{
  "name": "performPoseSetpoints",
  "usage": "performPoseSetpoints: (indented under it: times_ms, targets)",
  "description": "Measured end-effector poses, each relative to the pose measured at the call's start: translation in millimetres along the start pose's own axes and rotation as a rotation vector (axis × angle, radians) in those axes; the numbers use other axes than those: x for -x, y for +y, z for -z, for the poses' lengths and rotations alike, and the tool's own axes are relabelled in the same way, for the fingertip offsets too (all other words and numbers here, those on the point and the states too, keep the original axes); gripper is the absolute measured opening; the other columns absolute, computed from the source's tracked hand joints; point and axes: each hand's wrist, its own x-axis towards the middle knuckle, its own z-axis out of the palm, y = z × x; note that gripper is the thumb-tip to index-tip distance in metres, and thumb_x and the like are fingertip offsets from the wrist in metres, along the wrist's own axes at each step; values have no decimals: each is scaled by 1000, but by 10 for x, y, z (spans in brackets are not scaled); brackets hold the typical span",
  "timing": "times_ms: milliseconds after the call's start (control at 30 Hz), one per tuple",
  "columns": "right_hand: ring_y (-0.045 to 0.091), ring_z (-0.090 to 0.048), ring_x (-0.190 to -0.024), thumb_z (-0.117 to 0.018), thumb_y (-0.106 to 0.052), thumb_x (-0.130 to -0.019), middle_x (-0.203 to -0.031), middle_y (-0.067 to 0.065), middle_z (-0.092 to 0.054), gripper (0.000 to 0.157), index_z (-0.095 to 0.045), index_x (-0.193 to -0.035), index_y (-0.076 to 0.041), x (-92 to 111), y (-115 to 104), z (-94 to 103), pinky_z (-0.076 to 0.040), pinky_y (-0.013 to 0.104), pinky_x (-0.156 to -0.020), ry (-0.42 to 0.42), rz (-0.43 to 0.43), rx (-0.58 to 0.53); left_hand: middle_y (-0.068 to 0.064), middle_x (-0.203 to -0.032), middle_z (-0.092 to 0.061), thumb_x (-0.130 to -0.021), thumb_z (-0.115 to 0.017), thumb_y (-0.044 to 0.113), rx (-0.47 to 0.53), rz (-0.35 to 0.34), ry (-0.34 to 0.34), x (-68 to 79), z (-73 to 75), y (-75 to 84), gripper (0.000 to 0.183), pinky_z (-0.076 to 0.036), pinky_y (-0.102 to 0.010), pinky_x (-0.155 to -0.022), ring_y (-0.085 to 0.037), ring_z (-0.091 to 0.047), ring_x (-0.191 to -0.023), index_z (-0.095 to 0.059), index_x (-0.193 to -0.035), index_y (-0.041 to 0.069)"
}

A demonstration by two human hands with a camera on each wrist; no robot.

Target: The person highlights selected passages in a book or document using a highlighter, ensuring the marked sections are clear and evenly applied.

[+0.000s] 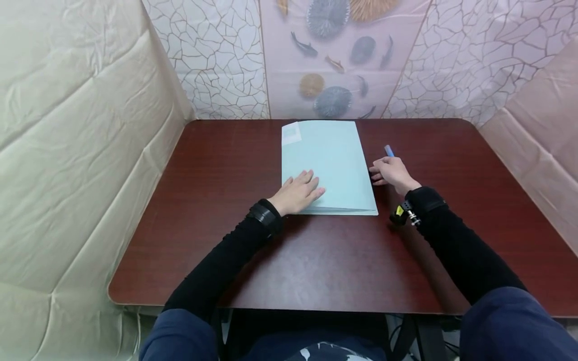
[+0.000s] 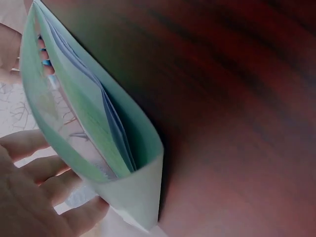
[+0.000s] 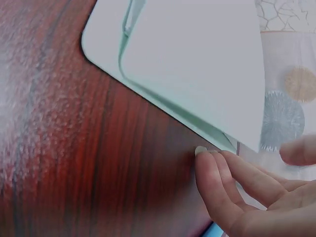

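Note:
A pale blue-green folder [image 1: 331, 160] lies on the table with a whitish label [image 1: 291, 133] at its far left corner. My left hand [image 1: 299, 193] rests on the folder's near left part, fingers spread. In the left wrist view the folder's mouth gapes, with several sheets [image 2: 106, 106] inside. My right hand [image 1: 393, 173] is at the folder's right edge, fingers loosely bent, thumb apart from them. The right wrist view has its fingertips [image 3: 201, 150] close by the folder's edge; contact is unclear. Behind that hand a blue pen-like stick [image 1: 389, 150] shows, mostly hidden.
The dark red-brown wooden table [image 1: 217, 165] has rounded corners. A patterned cloth wall [image 1: 217, 60] stands behind it, with pale padded sheets at left [image 1: 77, 175] and right [image 1: 542, 130]. A dark wrist device [image 1: 399, 214] hangs under the right wrist.

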Motion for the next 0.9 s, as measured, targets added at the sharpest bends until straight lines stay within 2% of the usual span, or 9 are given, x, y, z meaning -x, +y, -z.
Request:
performPoseSetpoints:
  times_ms: [100,200,267,367,533,667,733,800,900]
  targets:
    - [26,-63,-97,-39,-22,-103,-137,33,-48,49,-39,-138,13,9,8,-15,-56,37,-87,32,8,37,-13,-162,-16,-104,-23,50,-26,-7,-19,-10,-28,10,63,-13,-54,-120,-27,-10,-152,-27,-153,10]
    - [13,-63,-85,-42,-20,-101,-134,32,-50,47,-42,-136,12,23,16,-21,-57,33,-83,56,13,51,-13,-162,-15,-104,-24,49,-55,-11,-42,-19,-57,21,63,-12,-55,-120,-27,-10,-152,-26,-153,10]
    - [9,-63,-82,-43,-20,-101,-133,32,-50,47,-43,-136,12,34,24,-20,-57,32,-82,65,17,62,-12,-163,-14,-104,-24,49,-79,-8,-73,-21,-72,34,63,-10,-54,-121,-27,-8,-152,-24,-154,10]
    - [12,-63,-82,-44,-21,-101,-132,32,-51,48,-42,-137,11,50,29,-27,-58,30,-79,71,26,93,-12,-163,-10,-104,-23,49,-105,7,-125,-15,-83,57,64,-6,-53,-121,-26,-5,-152,-20,-155,11]
    - [33,-64,-96,-46,-23,-101,-127,32,-57,46,-46,-134,9,103,25,-75,-57,34,-78,106,71,159,-10,-164,-7,-103,-24,52,-143,36,-164,-12,-92,72,66,-5,-51,-122,-24,-4,-152,-17,-155,12]
    - [40,-57,-112,-45,-23,-102,-127,30,-57,43,-50,-131,7,187,-7,-159,-49,45,-92,148,220,287,-10,-164,-9,-102,-31,51,-155,34,-163,5,-67,40,66,-7,-52,-121,-24,-5,-152,-19,-155,13]
    - [39,-56,-113,-45,-22,-102,-127,28,-58,40,-52,-130,6,219,-49,-222,-46,47,-93,175,324,361,-11,-164,-10,-102,-35,49,-151,25,-154,17,-15,30,65,-10,-53,-120,-26,-6,-152,-22,-155,13]
    - [41,-55,-109,-46,-22,-101,-119,29,-60,42,-50,-133,5,252,-124,-298,-42,48,-93,187,419,417,-12,-161,-20,-102,-39,47,-150,15,-123,20,41,29,61,-20,-54,-118,-28,-17,-150,-32,-151,13]
    - [41,-49,-119,-49,-28,-101,-128,27,-57,50,-44,-142,-1,270,-257,-413,-38,50,-99,183,508,502,-12,-149,-39,-100,-44,46,-148,10,-79,15,136,44,53,-35,-52,-108,-29,-35,-138,-46,-142,14]
